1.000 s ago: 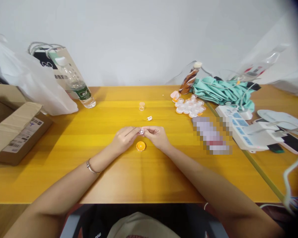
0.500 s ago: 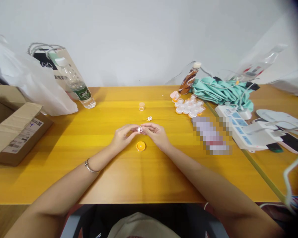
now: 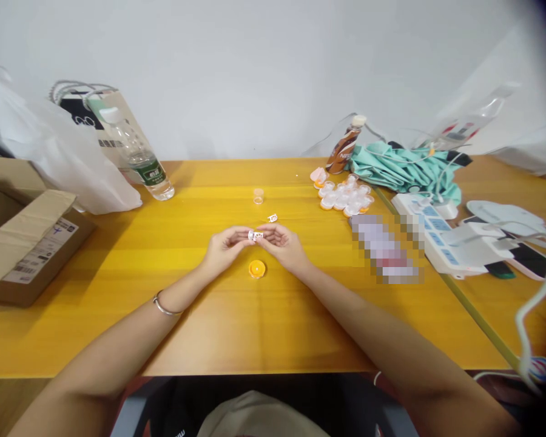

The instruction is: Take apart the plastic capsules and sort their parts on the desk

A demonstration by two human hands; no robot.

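Note:
My left hand (image 3: 225, 250) pinches a small whitish piece (image 3: 251, 235) between thumb and fingertips; its exact kind is too small to make out. Touching or very near it, a white openwork plastic piece (image 3: 258, 235) with a wheel-like pattern is pinched by my right hand (image 3: 283, 247). A similar white openwork piece (image 3: 272, 218) lies on the table just beyond my right fingers. Closer to me than my hands sits a round orange cap (image 3: 257, 269), its hollow side up. Farther off stands a small clear cup (image 3: 258, 196).
Clear capsules with orange bases (image 3: 346, 195) cluster at the right, near a brown drink bottle (image 3: 346, 144) and a teal umbrella (image 3: 404, 167). A power strip (image 3: 430, 237) lies farther right. On the left are a cardboard box (image 3: 36, 243), a white bag (image 3: 82, 164) and a water bottle (image 3: 150, 167).
The white openwork piece between my hands has turned and now shows its flat patterned side towards me. Both hands stay in nearly the same place.

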